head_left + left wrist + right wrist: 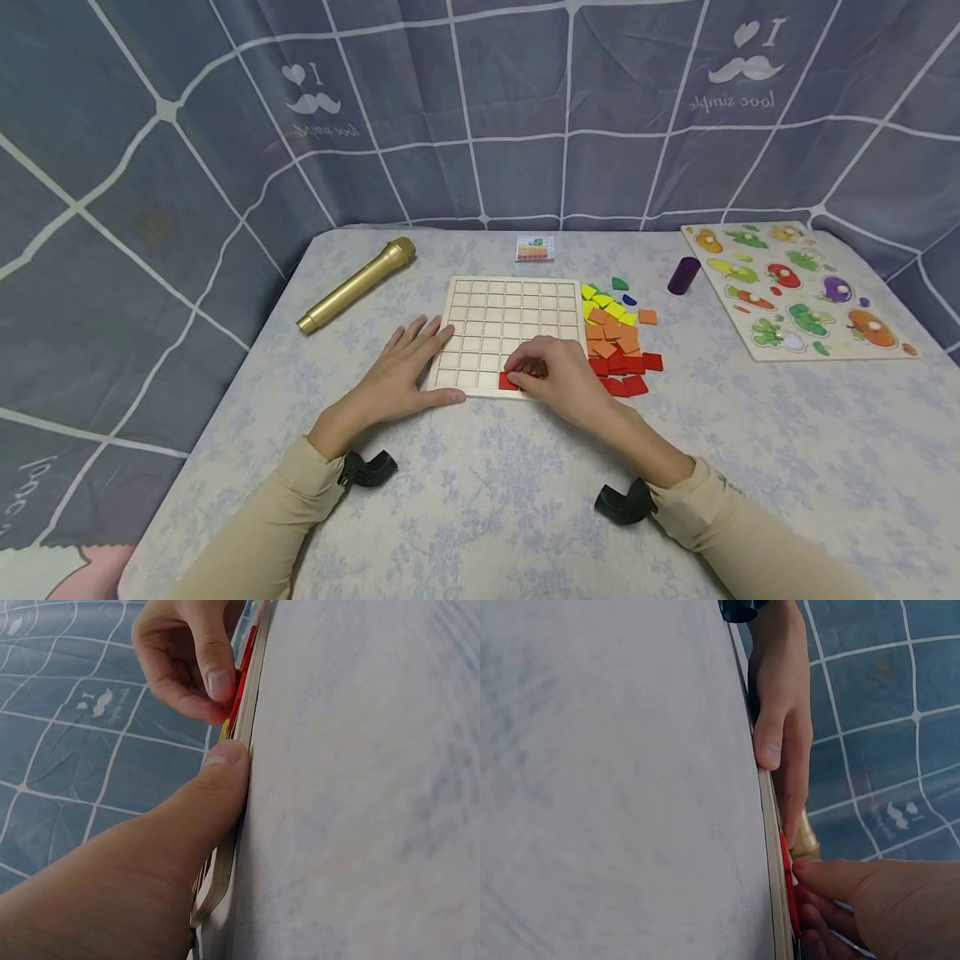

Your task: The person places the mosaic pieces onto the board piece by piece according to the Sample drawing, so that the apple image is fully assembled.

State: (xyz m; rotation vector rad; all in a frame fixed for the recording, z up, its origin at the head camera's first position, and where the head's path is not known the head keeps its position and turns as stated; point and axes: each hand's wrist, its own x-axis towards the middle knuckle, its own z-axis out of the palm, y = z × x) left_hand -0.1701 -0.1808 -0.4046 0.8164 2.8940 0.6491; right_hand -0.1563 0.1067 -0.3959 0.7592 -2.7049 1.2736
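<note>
A pale wooden grid board [487, 292] lies on the table. My left hand [408, 367] rests along its left side with fingers spread, and the thumb lies at the near left corner. The left thumb [214, 776] presses against the board's edge in the left wrist view. Over the near row, my right hand [558, 375] has its thumb and fingertips bent together at a red square tile [507, 382]. The right wrist view shows the right thumb [832, 876] against red tiles [793, 900] at the board's edge. The right palm partly hides the near row.
Loose red tiles [634, 384], orange tiles [647, 317] and yellow tiles [604, 300] are heaped right of the board. A gold microphone [356, 287] lies at left. A small picture card [535, 248], a purple cylinder [683, 276] and a vegetable puzzle board [810, 292] are farther back.
</note>
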